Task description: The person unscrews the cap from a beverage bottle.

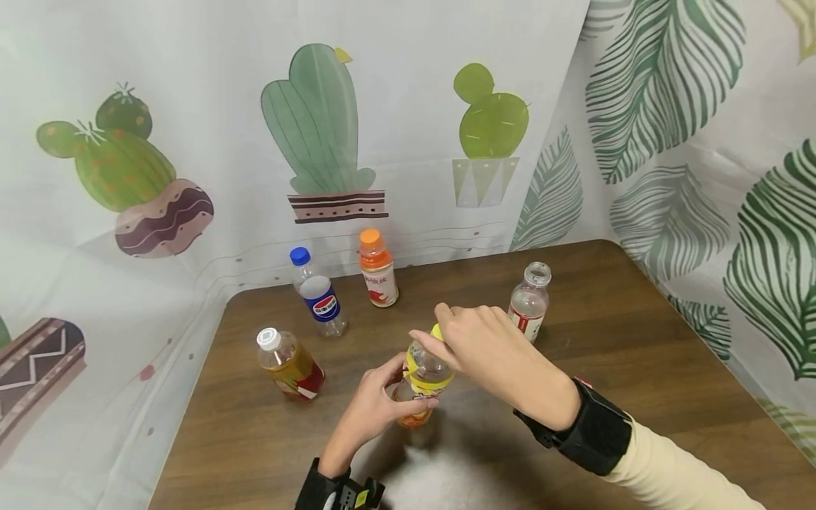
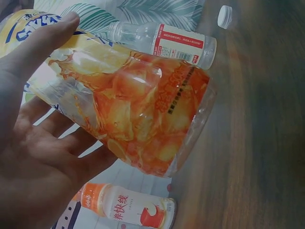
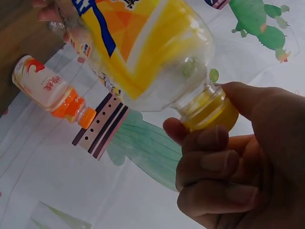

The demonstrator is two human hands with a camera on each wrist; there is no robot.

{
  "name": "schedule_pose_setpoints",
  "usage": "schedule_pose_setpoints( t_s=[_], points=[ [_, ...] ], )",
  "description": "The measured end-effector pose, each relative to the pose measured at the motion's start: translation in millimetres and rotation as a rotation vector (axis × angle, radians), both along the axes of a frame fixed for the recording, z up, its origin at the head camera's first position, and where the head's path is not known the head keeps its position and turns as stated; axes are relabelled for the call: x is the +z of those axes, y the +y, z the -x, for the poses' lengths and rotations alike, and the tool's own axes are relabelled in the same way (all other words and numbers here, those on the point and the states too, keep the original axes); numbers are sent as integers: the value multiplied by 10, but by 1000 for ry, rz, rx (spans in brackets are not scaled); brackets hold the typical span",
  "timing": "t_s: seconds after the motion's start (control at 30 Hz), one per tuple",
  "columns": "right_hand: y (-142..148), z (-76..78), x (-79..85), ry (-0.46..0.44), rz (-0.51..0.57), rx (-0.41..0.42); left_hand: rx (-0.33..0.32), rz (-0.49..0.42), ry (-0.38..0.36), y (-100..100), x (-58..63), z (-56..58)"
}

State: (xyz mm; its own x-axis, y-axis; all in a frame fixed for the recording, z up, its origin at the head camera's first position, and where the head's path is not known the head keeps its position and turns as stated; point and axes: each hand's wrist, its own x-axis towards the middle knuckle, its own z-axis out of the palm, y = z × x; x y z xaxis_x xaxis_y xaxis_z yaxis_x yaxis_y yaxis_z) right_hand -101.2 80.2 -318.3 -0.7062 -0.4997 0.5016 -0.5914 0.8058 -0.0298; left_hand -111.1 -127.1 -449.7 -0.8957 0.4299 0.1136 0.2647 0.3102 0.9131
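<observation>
A clear plastic bottle [image 1: 430, 368] with a yellow and orange label is held tilted over the front middle of the table. My left hand [image 1: 372, 404] grips it round its body, thumb on one side and fingers on the other. Its orange-printed lower part [image 2: 143, 109] is raised off the table in the left wrist view. My right hand [image 1: 491, 350] pinches the yellow cap [image 3: 214, 112] between thumb and fingers. That cap sits on the bottle's neck. Behind the right hand stands an uncapped clear glass bottle [image 1: 529, 301] with a red and white label.
Left of the hands stands a white-capped bottle [image 1: 293, 365]. Farther back are a blue-capped Pepsi bottle [image 1: 321, 297] and an orange-capped white bottle [image 1: 379, 273]. A loose white cap [image 2: 225, 17] lies on the wooden table [image 1: 637, 354]. A printed curtain [image 1: 408, 106] hangs behind the table.
</observation>
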Motion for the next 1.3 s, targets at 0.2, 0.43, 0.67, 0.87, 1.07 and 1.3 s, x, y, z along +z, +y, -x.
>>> schedule_pose_setpoints(
  t_s=[0.2, 0.43, 0.67, 0.87, 1.07, 1.3],
  points=[
    [21, 5, 4, -14, 9, 48, -10, -11, 7, -5, -6, 4],
    [54, -7, 28, 11, -27, 100, -17, 9, 0, -26, -12, 11],
    [90, 1, 52, -56, -15, 185, -23, -3, -21, -57, -35, 5],
    [127, 0, 75, -104, -6, 201, -31, -8, -46, -69, -8, -2],
    [118, -19, 114, -56, 6, 85, -18, 3, -70, -67, 1, -10],
    [54, -33, 135, -37, 24, -54, -20, 6, -34, -46, -7, -1]
  ],
)
